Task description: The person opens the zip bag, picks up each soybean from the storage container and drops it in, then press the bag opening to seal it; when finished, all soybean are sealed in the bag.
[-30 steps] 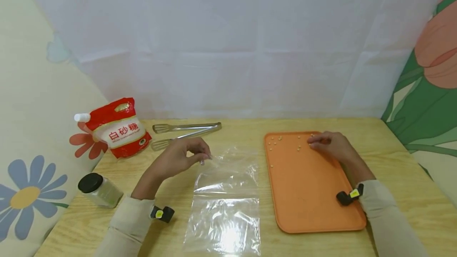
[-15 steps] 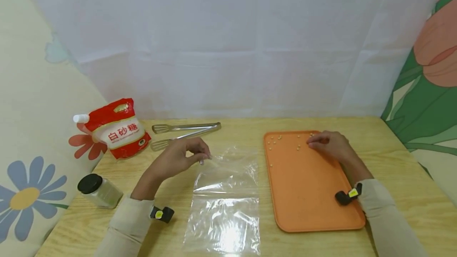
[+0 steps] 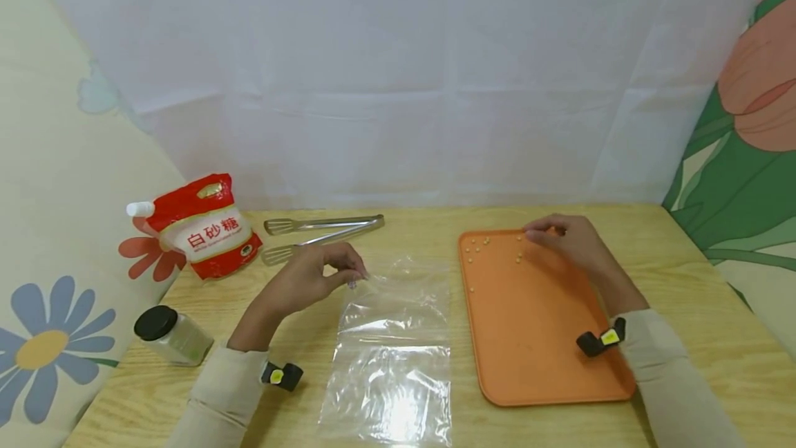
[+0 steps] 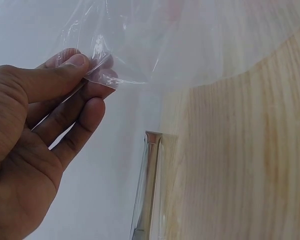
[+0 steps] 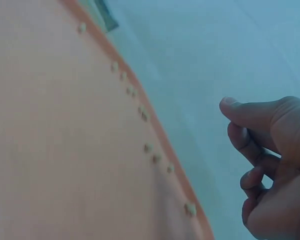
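Note:
My left hand (image 3: 323, 272) pinches the upper left corner of a clear plastic bag (image 3: 398, 344) between thumb and fingers. The bag lies flat on the table; in the left wrist view its thin film (image 4: 155, 45) spreads from the fingertips. My right hand (image 3: 569, 244) hangs over the far edge of an orange tray (image 3: 547, 337), thumb and index finger brought close together. I cannot tell whether a bean is between those fingertips. Several small pale yellow beans (image 3: 487, 241) lie along the tray's far side; in the right wrist view they (image 5: 156, 158) line its rim.
Metal tongs (image 3: 326, 234) lie behind the left hand. A red and white bag of white sugar (image 3: 205, 227) with a white cap stands at the back left. A jar (image 3: 177, 337) with a black lid lies tilted nearer the front left. A white cloth (image 3: 385, 88) hangs behind the table.
My right hand has risen from the tray's surface and shifted slightly left and back toward its far edge. The left hand keeps its hold on the bag corner, nearly still.

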A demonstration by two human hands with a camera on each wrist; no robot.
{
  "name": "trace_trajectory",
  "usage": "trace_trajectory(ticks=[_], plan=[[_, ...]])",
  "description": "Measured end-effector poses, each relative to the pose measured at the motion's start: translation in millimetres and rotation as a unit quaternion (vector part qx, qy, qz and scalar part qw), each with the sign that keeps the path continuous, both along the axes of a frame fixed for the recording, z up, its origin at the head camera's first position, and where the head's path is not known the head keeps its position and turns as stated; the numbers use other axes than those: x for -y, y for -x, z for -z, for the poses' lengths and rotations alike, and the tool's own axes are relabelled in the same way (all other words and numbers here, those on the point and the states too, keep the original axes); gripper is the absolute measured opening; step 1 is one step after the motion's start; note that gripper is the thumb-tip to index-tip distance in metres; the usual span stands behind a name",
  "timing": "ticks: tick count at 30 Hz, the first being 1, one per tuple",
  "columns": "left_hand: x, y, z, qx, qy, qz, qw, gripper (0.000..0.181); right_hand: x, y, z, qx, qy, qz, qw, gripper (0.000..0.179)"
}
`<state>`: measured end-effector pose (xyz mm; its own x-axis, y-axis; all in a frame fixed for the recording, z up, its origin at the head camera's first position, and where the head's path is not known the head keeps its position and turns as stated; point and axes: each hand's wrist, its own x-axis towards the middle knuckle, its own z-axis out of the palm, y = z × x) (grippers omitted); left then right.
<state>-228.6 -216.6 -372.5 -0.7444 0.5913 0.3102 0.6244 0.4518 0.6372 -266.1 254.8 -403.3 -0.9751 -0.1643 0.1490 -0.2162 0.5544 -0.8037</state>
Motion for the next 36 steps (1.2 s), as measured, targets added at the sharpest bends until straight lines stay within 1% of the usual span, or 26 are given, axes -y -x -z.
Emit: trace_trajectory(ticks=[3, 7, 12, 14, 17, 21, 24, 26, 29, 34, 36], plan=[[0.5, 0.3, 0.7, -0.002, 0.000, 0.003, 1.0000, 0.018, 14.8, -3.8, -11.2, -0.025, 0.029, -0.023, 0.9990, 0.030], [1.7, 0.8, 1.7, -0.007, 0.001, 0.007, 1.0000, 0.017, 35.7, -9.4, -21.9, -0.032, 0.069, -0.057, 0.9955, 0.028], [2.4, 0.6, 1.8, -0.010, 0.004, 0.010, 0.9999, 0.016, 65.6, -16.1, -28.0, -0.003, 0.114, -0.088, 0.9896, 0.032], [2.1, 0.3, 1.6, -0.012, 0.003, 0.010, 0.9999, 0.016, 78.2, -18.5, -28.4, 0.006, 0.127, -0.099, 0.9868, 0.034], [1.4, -0.4, 1.2, -0.015, 0.003, 0.008, 0.9998, 0.018, 95.8, -22.9, -27.1, 0.013, 0.140, -0.123, 0.9824, 0.031], [0.8, -0.8, 1.0, -0.014, 0.001, 0.008, 0.9999, 0.021, 114.9, -27.7, -22.6, 0.016, 0.145, -0.149, 0.9780, 0.023], [0.4, -1.3, 0.9, -0.009, 0.002, 0.010, 0.9999, 0.021, 125.8, -28.9, -19.2, 0.017, 0.150, -0.158, 0.9758, 0.021], [0.0, -1.9, 0.5, -0.005, 0.002, 0.012, 0.9999, 0.020, 131.3, -28.9, -17.4, 0.020, 0.153, -0.162, 0.9747, 0.022], [-0.4, -1.7, 0.8, -0.003, 0.005, 0.016, 0.9998, 0.019, 137.0, -28.7, -15.0, 0.021, 0.140, -0.168, 0.9755, 0.025], [-0.7, -1.2, 0.2, -0.010, 0.010, 0.019, 0.9997, 0.019, 140.9, -28.0, -10.2, 0.015, 0.118, -0.187, 0.9751, 0.029], [-0.8, -1.2, 0.0, -0.012, 0.011, 0.018, 0.9997, 0.020, 140.6, -28.0, -9.3, 0.012, 0.113, -0.186, 0.9760, 0.029]])
